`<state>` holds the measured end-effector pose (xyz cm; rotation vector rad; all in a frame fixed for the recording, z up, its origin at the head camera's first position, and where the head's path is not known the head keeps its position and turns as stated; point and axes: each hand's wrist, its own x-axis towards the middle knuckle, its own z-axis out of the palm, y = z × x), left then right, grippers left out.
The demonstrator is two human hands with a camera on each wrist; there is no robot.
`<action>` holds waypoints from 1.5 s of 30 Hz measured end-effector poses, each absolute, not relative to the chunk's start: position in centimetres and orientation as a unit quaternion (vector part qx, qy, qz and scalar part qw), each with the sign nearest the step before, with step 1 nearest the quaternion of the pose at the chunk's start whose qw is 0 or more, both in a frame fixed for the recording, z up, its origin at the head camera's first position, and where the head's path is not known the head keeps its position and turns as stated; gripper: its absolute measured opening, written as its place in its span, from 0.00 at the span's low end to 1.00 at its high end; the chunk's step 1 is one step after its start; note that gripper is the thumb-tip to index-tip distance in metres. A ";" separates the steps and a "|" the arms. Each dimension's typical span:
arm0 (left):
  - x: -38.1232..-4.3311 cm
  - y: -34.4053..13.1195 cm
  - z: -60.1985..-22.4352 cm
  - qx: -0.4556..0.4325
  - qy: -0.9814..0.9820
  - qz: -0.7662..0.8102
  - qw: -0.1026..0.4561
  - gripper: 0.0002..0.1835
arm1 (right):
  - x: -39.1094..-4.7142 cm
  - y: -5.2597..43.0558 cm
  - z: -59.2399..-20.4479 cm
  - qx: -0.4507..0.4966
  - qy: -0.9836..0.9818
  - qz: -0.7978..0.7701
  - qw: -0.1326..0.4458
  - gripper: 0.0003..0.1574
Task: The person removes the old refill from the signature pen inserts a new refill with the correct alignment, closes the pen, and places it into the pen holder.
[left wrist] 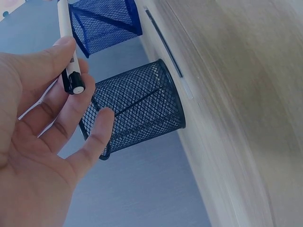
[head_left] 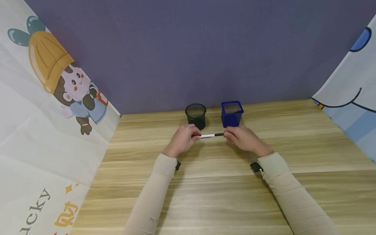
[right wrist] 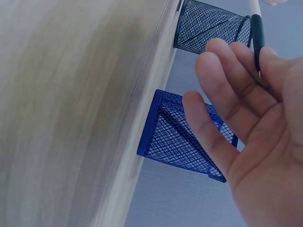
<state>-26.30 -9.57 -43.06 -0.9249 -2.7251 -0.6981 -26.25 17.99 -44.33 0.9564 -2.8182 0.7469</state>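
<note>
Both hands hold one white-and-black pen level over the wooden table, in front of two mesh cups. My left hand pinches its clip end between thumb and fingers, and the black end with a pale button sticks out in the left wrist view. At the other end, my right hand pinches the dark tapered section of the pen, the other fingers spread. Behind the left hand is a round black mesh cup. A square blue mesh cup stands just beyond the right hand.
A slim dark strip with a pale end lies on the table near the cups in the left wrist view. A grey-purple panel rises behind the wooden table. Printed white cloths hang at the left and right.
</note>
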 end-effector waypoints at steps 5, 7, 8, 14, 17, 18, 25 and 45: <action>-26.3 -9.5 -43.1 -0.309 -0.918 -0.234 0.089 0.06 | -26.2 17.9 -44.2 0.310 -0.920 0.240 0.029 0.17; -26.3 -9.5 -43.1 -0.309 -0.918 -0.231 0.090 0.06 | -26.2 17.9 -44.2 0.308 -0.920 0.241 0.024 0.17; -26.3 -9.5 -43.1 -0.310 -0.918 -0.230 0.091 0.06 | -26.2 17.9 -44.2 0.307 -0.920 0.240 0.023 0.17; -26.4 -9.5 -43.2 -0.315 -0.915 -0.233 0.093 0.06 | -26.2 17.9 -44.3 0.299 -0.924 0.237 0.013 0.19; -26.4 -9.5 -43.2 -0.315 -0.915 -0.232 0.095 0.06 | -26.2 17.9 -44.2 0.297 -0.925 0.238 0.012 0.19; -26.4 -9.5 -43.1 -0.315 -0.915 -0.232 0.095 0.06 | -26.2 17.9 -44.3 0.297 -0.924 0.239 0.012 0.19; -26.4 -9.6 -43.0 -0.312 -0.915 -0.237 0.093 0.06 | -26.2 18.1 -44.4 0.290 -0.919 0.267 0.002 0.19; -26.6 -9.6 -43.2 -0.310 -0.914 -0.242 0.098 0.06 | -25.9 18.1 -43.8 0.276 -0.921 0.276 0.008 0.05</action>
